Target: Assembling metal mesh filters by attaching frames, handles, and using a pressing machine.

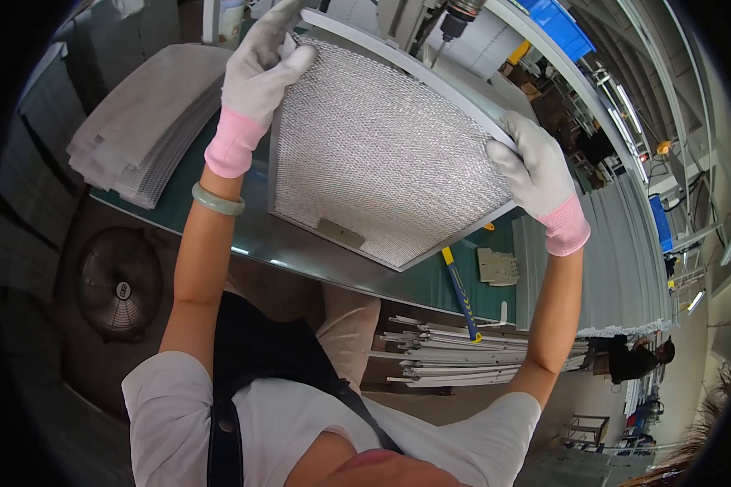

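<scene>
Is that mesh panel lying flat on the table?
No, both gloved hands, left hand and right hand, hold the mesh panel tilted above the table.

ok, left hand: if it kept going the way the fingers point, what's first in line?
The left hand grips the mesh filter panel's far corner, fingers pointing up and away. Straight on, the first thing is probably the drill head hanging over the bench, though depth is unclear.

I've got the mesh filter panel [382, 154] up between my hands, my left hand [260, 69] on its far left corner, my right hand [536, 174] on its right edge, above the workbench [317, 252]. A stack of mesh sheets [146, 122] lies on the bench to my left, a hammer [460, 292] lies under the panel's near corner, and a fan [120, 282] stands on the floor lower left. A drill bit [451, 32] hangs just behind the panel.
</scene>
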{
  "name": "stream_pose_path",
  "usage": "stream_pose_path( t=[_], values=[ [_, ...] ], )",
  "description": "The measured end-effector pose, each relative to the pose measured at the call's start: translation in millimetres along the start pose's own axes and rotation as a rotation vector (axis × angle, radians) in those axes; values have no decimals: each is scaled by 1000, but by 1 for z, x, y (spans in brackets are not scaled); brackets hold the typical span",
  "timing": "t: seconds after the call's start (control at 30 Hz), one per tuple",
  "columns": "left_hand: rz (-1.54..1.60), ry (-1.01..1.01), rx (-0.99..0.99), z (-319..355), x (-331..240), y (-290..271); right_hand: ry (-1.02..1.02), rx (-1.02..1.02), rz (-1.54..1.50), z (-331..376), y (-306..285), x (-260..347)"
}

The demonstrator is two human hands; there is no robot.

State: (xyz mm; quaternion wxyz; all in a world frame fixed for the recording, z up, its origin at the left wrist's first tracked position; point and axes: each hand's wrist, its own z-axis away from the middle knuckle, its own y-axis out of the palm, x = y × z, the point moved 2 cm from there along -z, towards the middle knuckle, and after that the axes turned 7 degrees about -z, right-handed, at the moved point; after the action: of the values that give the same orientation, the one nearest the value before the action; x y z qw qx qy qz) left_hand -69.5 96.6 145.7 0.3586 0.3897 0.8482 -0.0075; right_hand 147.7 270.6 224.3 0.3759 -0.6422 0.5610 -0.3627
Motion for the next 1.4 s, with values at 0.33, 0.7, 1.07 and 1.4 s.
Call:
stream_pose_path(
  t=[0.33, 0.7, 1.07, 1.4],
  values=[
    [71, 34, 78, -3, 8, -19, 92, 194, -216, -28, 8, 25],
    [201, -172, 25, -7, -3, -12, 283, 586, -278, -51, 6, 36],
    [126, -123, -29, -5, 18, -25, 149, 380, -237, -97, 39, 53],
    [134, -163, 58, -5, 16, -29, 276, 433, -236, -122, 58, 64]
  ],
)
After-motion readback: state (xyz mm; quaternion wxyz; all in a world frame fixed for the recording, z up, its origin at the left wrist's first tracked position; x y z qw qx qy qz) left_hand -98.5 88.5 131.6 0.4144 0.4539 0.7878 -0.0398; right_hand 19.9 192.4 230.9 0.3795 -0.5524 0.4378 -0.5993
